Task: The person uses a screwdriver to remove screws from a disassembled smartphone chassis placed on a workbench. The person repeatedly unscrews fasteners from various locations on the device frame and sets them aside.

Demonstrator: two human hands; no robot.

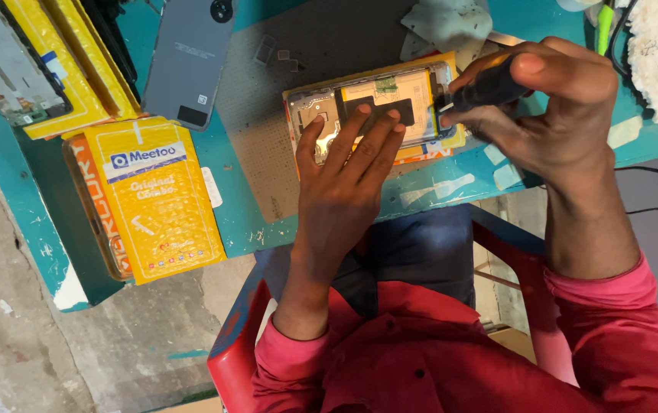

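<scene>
**Hands working on an opened phone at a teal bench**

The left hand (342,164) is lying flat with its fingers spread and pressing down on the opened phone (375,107), whose back is off, showing the pale battery and metal frame. The phone is resting on a yellow packet, which is sitting on a grey work mat (268,115) on the teal table (229,206), near the table's front edge. The right hand (550,115) is curling its fingers tightly around a dark-handled screwdriver (489,88), holding its tip against the phone's right end. A grey phone back cover (190,57) is lying face down at the mat's left side. A yellow padded packet (157,199) is hanging over the table edge further left, well apart from both hands. The person is wearing red sleeves
</scene>
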